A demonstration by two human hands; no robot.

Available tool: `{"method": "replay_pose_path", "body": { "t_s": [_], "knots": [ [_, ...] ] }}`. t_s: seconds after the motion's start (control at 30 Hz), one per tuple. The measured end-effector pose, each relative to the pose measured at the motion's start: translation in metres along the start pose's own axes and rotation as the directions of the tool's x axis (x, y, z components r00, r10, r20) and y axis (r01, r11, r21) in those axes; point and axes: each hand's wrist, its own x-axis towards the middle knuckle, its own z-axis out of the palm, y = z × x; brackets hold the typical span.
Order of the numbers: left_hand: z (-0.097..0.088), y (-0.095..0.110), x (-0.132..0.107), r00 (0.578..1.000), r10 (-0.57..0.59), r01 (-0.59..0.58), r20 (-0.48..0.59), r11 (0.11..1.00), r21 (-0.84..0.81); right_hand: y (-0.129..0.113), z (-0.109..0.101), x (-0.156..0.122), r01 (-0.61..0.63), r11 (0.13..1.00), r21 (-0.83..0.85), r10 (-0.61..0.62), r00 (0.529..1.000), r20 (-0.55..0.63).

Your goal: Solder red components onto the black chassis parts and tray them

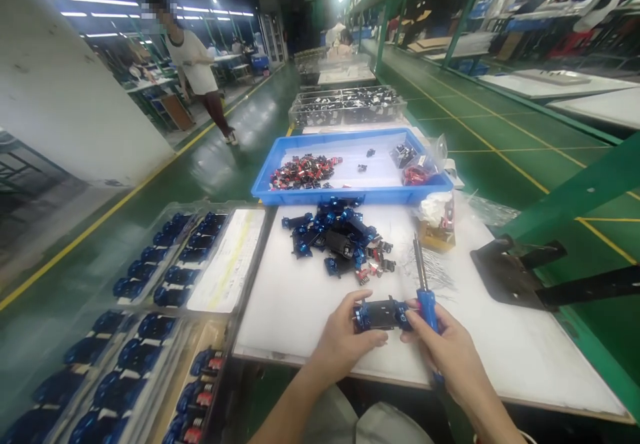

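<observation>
Between my two hands, just above the white tabletop, is a small blue and black toy car chassis. My left hand grips its left end between thumb and fingers. At the other end, my right hand pinches the chassis and also holds a soldering iron with a blue handle, its metal tip pointing up and away. A pile of similar blue and black chassis lies beyond my hands. Small red and black parts are scattered at its right edge.
Behind the pile stands a blue tray with red and black parts and plastic bags. Thin wires lie beside a yellow box. A black metal stand is at right. Trays of chassis fill the left. A person walks in the aisle.
</observation>
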Motion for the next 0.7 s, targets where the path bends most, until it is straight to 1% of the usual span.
{"method": "replay_pose_path", "body": {
  "t_s": [0.07, 0.17, 0.23, 0.3, 0.4, 0.47, 0.53, 0.6, 0.7],
  "knots": [
    [0.002, -0.002, 0.003, 0.999, -0.009, 0.008, -0.031, 0.999, -0.034, 0.004, 0.001, 0.000, -0.002, 0.999, -0.037, 0.002, 1.000, -0.018],
    [0.003, -0.001, 0.005, 0.997, -0.016, 0.018, -0.071, 1.000, 0.023, 0.012, 0.001, 0.000, 0.012, 0.995, -0.095, -0.014, 0.999, -0.030],
    [0.003, 0.000, 0.005, 0.997, -0.018, 0.022, -0.077, 0.998, 0.058, 0.017, 0.000, 0.001, 0.009, 0.992, -0.125, -0.013, 1.000, -0.028],
    [0.003, 0.000, 0.005, 0.997, -0.028, 0.032, -0.070, 0.998, 0.055, 0.020, -0.003, 0.002, 0.014, 0.989, -0.150, -0.019, 0.999, -0.028],
    [0.001, -0.001, 0.010, 0.997, -0.025, 0.028, -0.071, 0.999, 0.041, 0.022, -0.010, 0.007, 0.089, 0.978, -0.190, -0.100, 0.994, -0.052],
    [-0.002, -0.001, 0.015, 0.996, 0.012, -0.010, -0.087, 1.000, 0.029, 0.021, -0.016, 0.009, 0.163, 0.958, -0.234, -0.182, 0.981, -0.062],
    [-0.005, -0.001, 0.019, 0.994, 0.045, -0.045, -0.098, 0.999, -0.002, 0.019, -0.023, 0.010, 0.211, 0.935, -0.284, -0.239, 0.969, -0.066],
    [-0.009, 0.001, 0.023, 0.994, 0.047, -0.052, -0.097, 0.997, -0.052, 0.017, -0.031, 0.010, 0.206, 0.925, -0.320, -0.242, 0.967, -0.078],
    [-0.012, 0.001, 0.028, 0.995, 0.033, -0.043, -0.094, 0.994, -0.105, 0.017, -0.042, 0.007, 0.138, 0.934, -0.331, -0.181, 0.978, -0.103]
  ]
}}
